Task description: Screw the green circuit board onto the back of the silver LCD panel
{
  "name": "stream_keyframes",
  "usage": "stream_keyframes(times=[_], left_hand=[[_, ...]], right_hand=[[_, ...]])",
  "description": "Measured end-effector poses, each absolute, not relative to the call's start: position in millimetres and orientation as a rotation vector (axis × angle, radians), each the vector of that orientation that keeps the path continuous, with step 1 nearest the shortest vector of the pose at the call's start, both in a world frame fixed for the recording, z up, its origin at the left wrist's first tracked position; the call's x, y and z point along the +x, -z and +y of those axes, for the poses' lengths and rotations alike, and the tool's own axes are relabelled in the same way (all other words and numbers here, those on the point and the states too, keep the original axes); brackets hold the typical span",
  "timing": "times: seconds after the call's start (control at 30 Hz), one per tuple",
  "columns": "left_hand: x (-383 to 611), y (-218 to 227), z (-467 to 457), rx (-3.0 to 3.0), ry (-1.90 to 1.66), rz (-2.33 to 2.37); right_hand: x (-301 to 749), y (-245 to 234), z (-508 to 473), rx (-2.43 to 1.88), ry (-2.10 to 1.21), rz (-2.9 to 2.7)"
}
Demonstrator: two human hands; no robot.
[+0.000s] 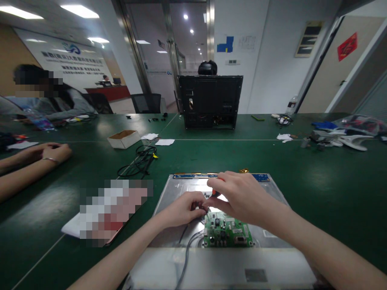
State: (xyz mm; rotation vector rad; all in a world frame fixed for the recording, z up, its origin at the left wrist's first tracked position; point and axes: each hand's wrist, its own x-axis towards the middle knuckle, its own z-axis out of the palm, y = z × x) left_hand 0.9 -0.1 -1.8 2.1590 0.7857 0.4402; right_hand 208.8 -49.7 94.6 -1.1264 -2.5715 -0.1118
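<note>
A flat metal display panel lies before me, with a green circuit board on its back. My right hand is closed around a screwdriver with an orange and black handle, tilted over the board's upper left corner. Beside it, the fingers of my left hand are pinched together at that same corner; what they hold is hidden. Grey cables run from the board's left side toward me. A narrow blue circuit strip follows the panel's far edge.
Left of the panel lie a black cable and a blurred-out phone-like item. Farther off are a white open box and a black monitor housing standing upright. A co-worker's hands rest at left. Assorted parts are at right.
</note>
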Motion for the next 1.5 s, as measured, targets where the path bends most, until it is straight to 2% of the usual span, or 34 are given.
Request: stream_keyframes(times=[0.13,0.4,0.67,1.5], left_hand=[[1.2,1.4,-1.0,2.117,-0.444,0.810],[0.1,3.0,0.9,2.112,-0.435,0.801],[0.6,-0.3,-0.9,2.146,-0.467,0.798],[-1.1,7.2,0.0,2.137,-0.442,0.745]], right_hand=[[207.5,-94.9,-48.8,-1.134,0.086,-2.569],[208.1,-96.6,-50.8,-1.082,-0.181,-2.526],[209.5,-92.9,-45.2,-1.155,-0.055,-2.527],[208.1,-95.6,-51.7,-1.057,-0.043,-2.589]])
